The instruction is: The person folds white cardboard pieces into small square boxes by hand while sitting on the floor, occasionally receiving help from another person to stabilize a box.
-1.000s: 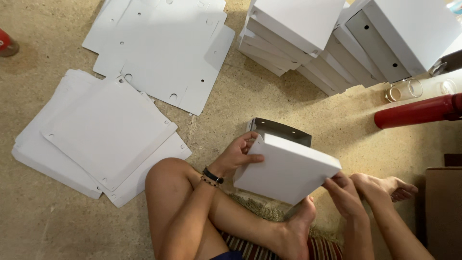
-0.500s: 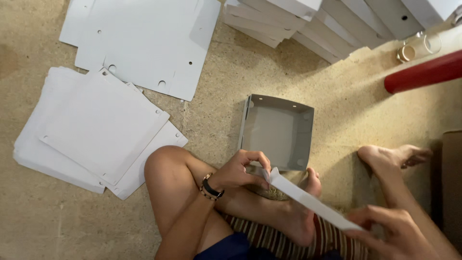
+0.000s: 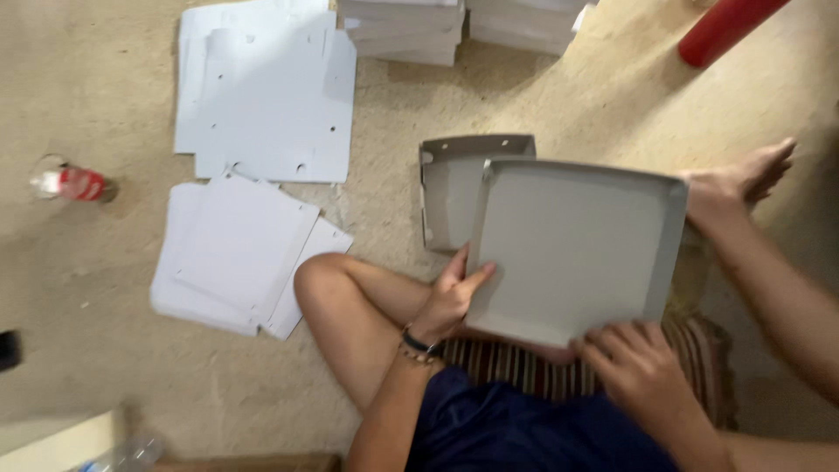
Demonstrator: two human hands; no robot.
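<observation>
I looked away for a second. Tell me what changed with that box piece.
The grey tray, edge-on half a second ago, was turned open side up. The left hand and right hand still hold it. The second tray stayed on the floor, as did the flat sheets.

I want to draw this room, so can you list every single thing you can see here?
Box tray in the hands: one, grey inside, open side up, over the lap.
Second box tray: one, grey, on the floor behind the first.
Flat cardboard sheets: two loose piles, white, on the floor at left.
Folded boxes: stacked, white, top edge.
Bottle: one, red label, far left.
Red cylinder: one, top right.
Striped mat: one, under the legs.
Left hand: holds the tray's left edge.
Right hand: holds its near edge.
</observation>
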